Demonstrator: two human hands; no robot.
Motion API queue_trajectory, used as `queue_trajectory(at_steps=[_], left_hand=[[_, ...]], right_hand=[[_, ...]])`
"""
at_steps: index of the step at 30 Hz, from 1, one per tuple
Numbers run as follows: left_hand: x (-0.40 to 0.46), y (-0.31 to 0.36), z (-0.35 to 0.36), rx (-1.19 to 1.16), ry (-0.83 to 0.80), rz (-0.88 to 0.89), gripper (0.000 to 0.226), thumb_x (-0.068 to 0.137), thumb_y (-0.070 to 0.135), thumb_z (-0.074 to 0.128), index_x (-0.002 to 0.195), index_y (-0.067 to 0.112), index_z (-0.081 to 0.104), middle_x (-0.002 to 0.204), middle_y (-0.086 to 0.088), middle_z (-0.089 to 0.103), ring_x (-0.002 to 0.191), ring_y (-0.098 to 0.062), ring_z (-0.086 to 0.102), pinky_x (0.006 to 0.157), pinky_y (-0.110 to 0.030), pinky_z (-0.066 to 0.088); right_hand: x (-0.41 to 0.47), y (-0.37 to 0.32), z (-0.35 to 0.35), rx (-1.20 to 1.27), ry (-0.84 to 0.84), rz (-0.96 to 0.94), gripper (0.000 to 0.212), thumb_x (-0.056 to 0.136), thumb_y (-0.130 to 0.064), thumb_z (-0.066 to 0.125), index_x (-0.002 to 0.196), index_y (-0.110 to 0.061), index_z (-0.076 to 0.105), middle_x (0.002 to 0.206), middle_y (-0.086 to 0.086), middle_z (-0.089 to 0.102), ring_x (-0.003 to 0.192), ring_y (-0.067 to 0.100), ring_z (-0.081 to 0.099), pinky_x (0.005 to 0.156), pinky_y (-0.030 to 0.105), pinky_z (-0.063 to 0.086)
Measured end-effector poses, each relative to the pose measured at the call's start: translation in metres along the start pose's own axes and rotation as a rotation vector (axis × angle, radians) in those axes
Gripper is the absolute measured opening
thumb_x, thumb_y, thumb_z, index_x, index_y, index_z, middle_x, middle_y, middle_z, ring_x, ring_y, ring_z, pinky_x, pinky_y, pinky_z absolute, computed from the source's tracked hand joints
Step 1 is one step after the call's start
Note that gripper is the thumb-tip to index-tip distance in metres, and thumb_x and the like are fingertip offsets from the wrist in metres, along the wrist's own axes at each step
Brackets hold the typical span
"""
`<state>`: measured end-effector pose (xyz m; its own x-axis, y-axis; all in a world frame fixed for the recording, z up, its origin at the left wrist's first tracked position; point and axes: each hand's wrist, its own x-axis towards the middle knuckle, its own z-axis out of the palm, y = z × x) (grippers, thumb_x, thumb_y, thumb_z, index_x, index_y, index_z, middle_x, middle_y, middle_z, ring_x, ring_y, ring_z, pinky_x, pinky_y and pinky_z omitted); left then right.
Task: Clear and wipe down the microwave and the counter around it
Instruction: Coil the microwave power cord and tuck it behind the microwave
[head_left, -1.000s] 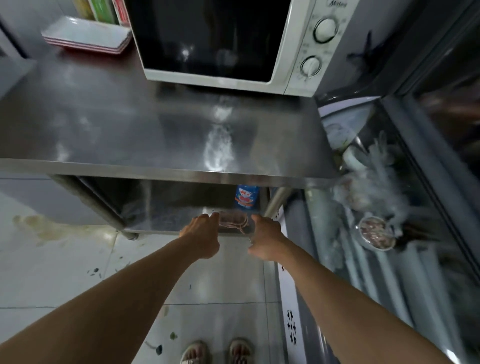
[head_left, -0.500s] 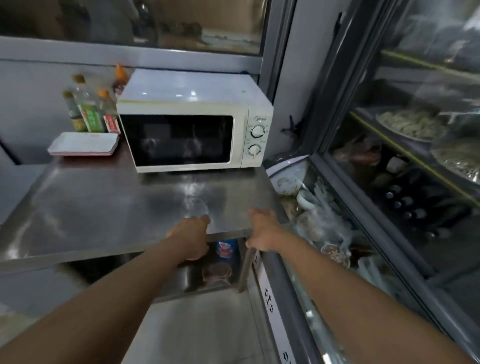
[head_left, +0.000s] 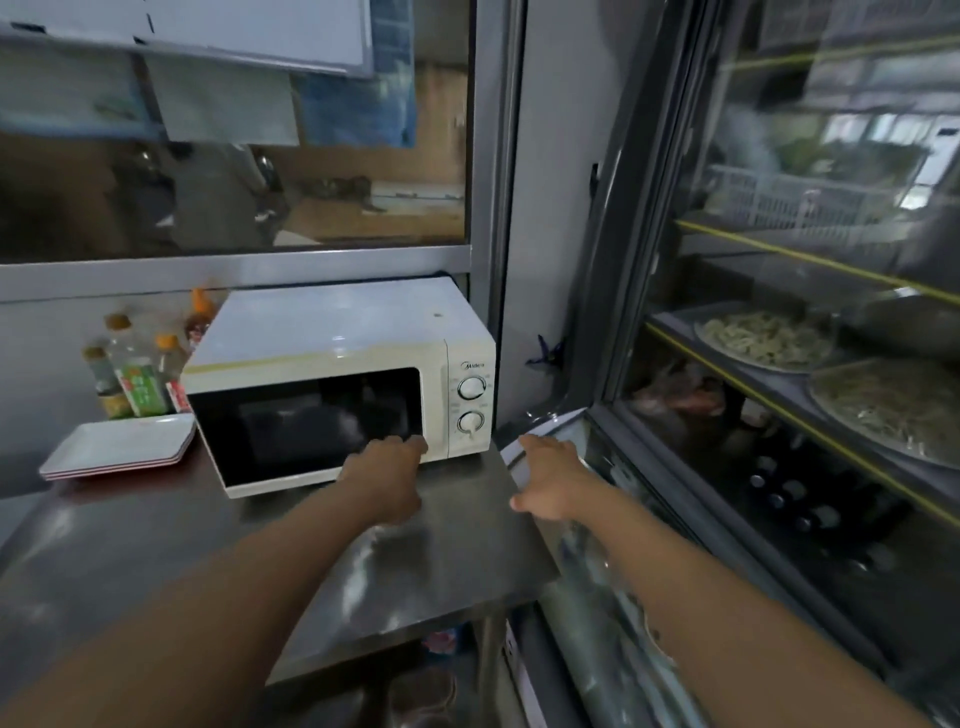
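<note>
So the white microwave sits at the back of the steel table, door shut, two dials on its right panel. Left of it there's a stack of white trays, nothing on the top one as far as I can see, and behind those a bunch of bottles with orange and brown caps; one has a green label and pale liquid inside. On the right is a glass-front fridge with big round platters of what looks like noodles on the shelves, and dark bottle tops lower down.

The left hand is up at the lower right corner of the microwave door, fingers curled loosely, holding nothing; can't tell if it actually touches. The right hand hovers over the table's right edge next to the fridge, fingers loosely spread, empty too.

Compared to half a second ago, both hands have moved forward from the table's front edge toward the microwave, and the view has tilted up.
</note>
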<state>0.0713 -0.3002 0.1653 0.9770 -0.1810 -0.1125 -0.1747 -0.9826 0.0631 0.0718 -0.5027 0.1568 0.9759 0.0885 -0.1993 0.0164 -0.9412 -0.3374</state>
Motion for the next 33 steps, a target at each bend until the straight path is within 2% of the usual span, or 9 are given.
queue_trajectory(at_steps=[4,9,15,18,23,28,33], left_hand=[[0.048,0.016,-0.025,0.023,0.026,-0.01,0.064,0.083,0.03,0.064,0.138,0.022,0.033,0.133,-0.007,0.044,0.125,-0.027,0.043,0.099,-0.042,0.04],[0.106,0.03,-0.049,0.036,0.094,-0.044,0.06,0.084,0.024,0.059,0.138,0.021,0.034,0.132,-0.006,0.046,0.124,-0.027,0.042,0.097,-0.041,0.038],[0.155,0.036,-0.067,0.084,0.135,-0.045,0.059,0.086,0.028,0.058,0.139,0.021,0.032,0.135,-0.006,0.044,0.126,-0.026,0.04,0.1,-0.041,0.035],[0.178,0.03,-0.076,0.099,0.136,-0.039,0.06,0.087,0.031,0.058,0.14,0.02,0.032,0.135,-0.006,0.044,0.126,-0.026,0.041,0.1,-0.041,0.035],[0.218,0.016,-0.084,0.056,0.165,0.013,0.06,0.087,0.03,0.057,0.14,0.02,0.032,0.137,-0.005,0.043,0.127,-0.025,0.04,0.1,-0.041,0.035],[0.261,0.005,-0.089,0.05,0.177,0.09,0.059,0.088,0.034,0.056,0.14,0.02,0.033,0.139,-0.005,0.044,0.127,-0.025,0.041,0.1,-0.041,0.035],[0.307,0.001,-0.093,0.069,0.187,0.12,0.052,0.091,0.036,0.052,0.138,0.02,0.036,0.141,-0.006,0.043,0.129,-0.026,0.039,0.101,-0.042,0.034]], right_hand=[[0.046,0.017,-0.029,-0.016,-0.006,-0.023,0.089,0.08,-0.029,0.069,0.149,-0.014,0.014,0.152,0.01,0.023,0.141,0.031,0.018,0.113,0.04,0.027],[0.104,0.03,-0.059,0.008,-0.005,-0.084,0.087,0.083,-0.024,0.066,0.15,-0.014,0.01,0.154,0.01,0.021,0.141,0.033,0.016,0.112,0.038,0.024],[0.16,0.037,-0.078,0.058,-0.019,-0.143,0.087,0.084,-0.026,0.067,0.151,-0.014,0.012,0.153,0.009,0.022,0.142,0.029,0.017,0.113,0.04,0.023],[0.184,0.039,-0.084,0.097,-0.023,-0.122,0.087,0.085,-0.026,0.066,0.151,-0.016,0.011,0.155,0.007,0.019,0.143,0.027,0.014,0.113,0.04,0.022],[0.221,0.033,-0.09,0.122,0.006,-0.081,0.082,0.085,-0.026,0.064,0.149,-0.016,0.015,0.152,0.009,0.025,0.141,0.03,0.017,0.111,0.04,0.025],[0.257,0.032,-0.091,0.183,0.055,-0.022,0.073,0.088,-0.017,0.057,0.149,-0.018,0.017,0.15,0.008,0.028,0.139,0.03,0.022,0.109,0.04,0.028],[0.299,0.041,-0.088,0.23,0.057,-0.005,0.072,0.09,-0.022,0.056,0.149,-0.017,0.015,0.15,0.01,0.028,0.139,0.031,0.021,0.11,0.042,0.027]])
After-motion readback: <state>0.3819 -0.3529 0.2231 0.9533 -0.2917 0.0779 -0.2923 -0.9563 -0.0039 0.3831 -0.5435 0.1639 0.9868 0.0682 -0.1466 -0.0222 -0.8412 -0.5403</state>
